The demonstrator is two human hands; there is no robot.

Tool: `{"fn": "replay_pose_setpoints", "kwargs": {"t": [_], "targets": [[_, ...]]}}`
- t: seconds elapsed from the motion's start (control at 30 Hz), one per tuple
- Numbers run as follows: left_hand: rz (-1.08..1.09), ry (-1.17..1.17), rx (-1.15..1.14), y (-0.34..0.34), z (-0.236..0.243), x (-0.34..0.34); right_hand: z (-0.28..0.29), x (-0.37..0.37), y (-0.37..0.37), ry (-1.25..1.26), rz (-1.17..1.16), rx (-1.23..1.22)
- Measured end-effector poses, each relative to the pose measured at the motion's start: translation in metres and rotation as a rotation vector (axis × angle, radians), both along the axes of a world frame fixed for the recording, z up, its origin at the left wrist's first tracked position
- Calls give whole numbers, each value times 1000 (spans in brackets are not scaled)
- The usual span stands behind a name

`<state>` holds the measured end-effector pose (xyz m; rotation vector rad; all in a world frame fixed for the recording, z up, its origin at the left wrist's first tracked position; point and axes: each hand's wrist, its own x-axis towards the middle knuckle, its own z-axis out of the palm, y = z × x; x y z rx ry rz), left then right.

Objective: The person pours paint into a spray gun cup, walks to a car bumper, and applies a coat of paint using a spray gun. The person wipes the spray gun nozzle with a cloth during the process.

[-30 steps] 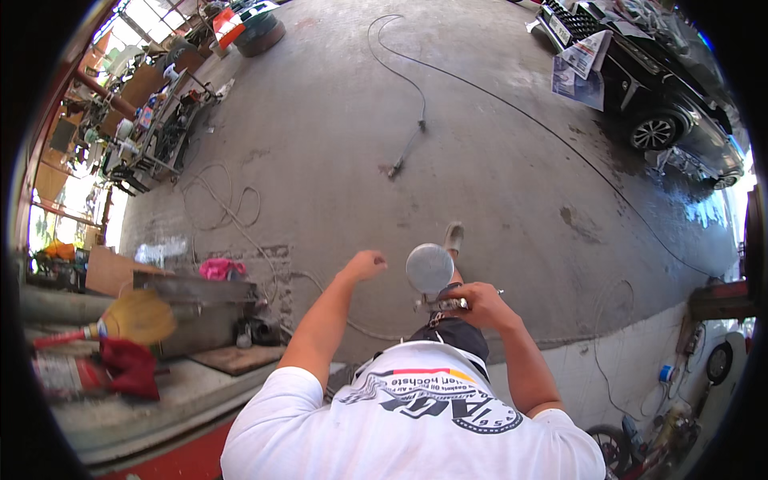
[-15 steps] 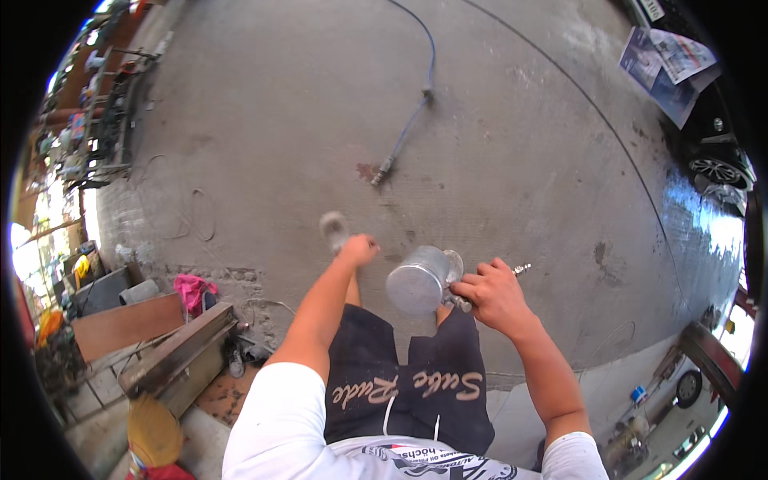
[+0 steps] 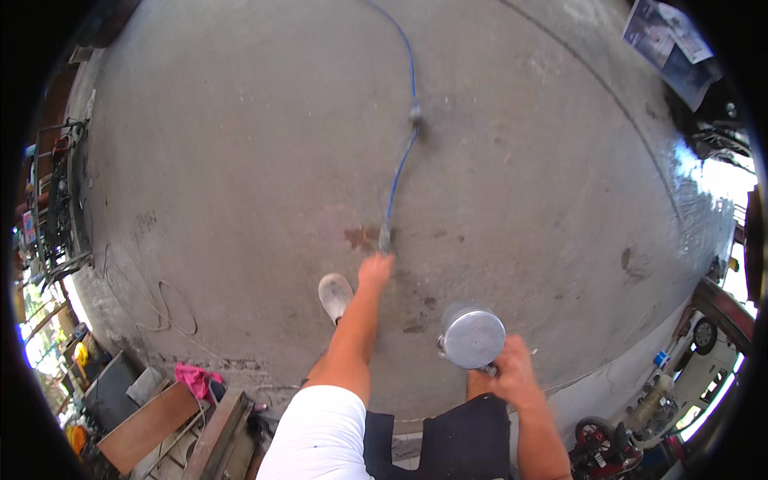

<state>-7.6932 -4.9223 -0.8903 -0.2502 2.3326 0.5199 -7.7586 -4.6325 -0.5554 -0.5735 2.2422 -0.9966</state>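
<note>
My left hand (image 3: 375, 271) reaches down and forward to the metal coupler (image 3: 384, 238) at the end of a blue air hose (image 3: 400, 168) on the concrete floor. Its fingers are blurred and partly hidden, so whether they grip the coupler cannot be made out. At my right side, my right hand (image 3: 514, 373) is closed around the handle of a spray gun with a round silver metal cup (image 3: 474, 338). The lid of the cup faces up. Most of the gun's body is hidden beneath the cup and behind my fingers.
A dark cable (image 3: 592, 76) runs across the floor at the far right. Boards (image 3: 148, 428) and a pink cloth (image 3: 196, 379) lie at the lower left. Metal racks (image 3: 68, 204) stand along the left. A motorcycle (image 3: 604, 448) is at the lower right.
My left hand has moved forward to the hose end. The spray gun has shifted right and lower in view with my right hand. The whole view has tilted and moved forward.
</note>
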Motion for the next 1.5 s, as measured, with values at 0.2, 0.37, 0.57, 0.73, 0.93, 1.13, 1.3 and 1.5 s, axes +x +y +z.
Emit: {"fn": "replay_pose_setpoints", "kwargs": {"t": [0.2,0.37,0.57,0.73,0.93,1.13,1.3,1.5], "targets": [[-46,258,744,-8,217,9,194,28,-88,-225,-535,209],[70,592,883,-113,523,-52,353,-43,-187,127,-369,152],[790,536,1161,-261,712,-68,520,-131,-380,28,-134,-293],[1086,785,1412,-364,812,-99,611,-201,-572,-264,5,-569],[1133,928,1422,-518,892,-127,665,-209,-809,-236,122,-561],[1360,1144,1357,-661,922,-113,647,-185,-1011,-215,190,-622],[1415,1302,1410,-789,907,-92,647,-156,-1158,-273,336,-467],[1399,1376,1454,-972,866,-50,624,-101,-1352,-178,368,-483]]}}
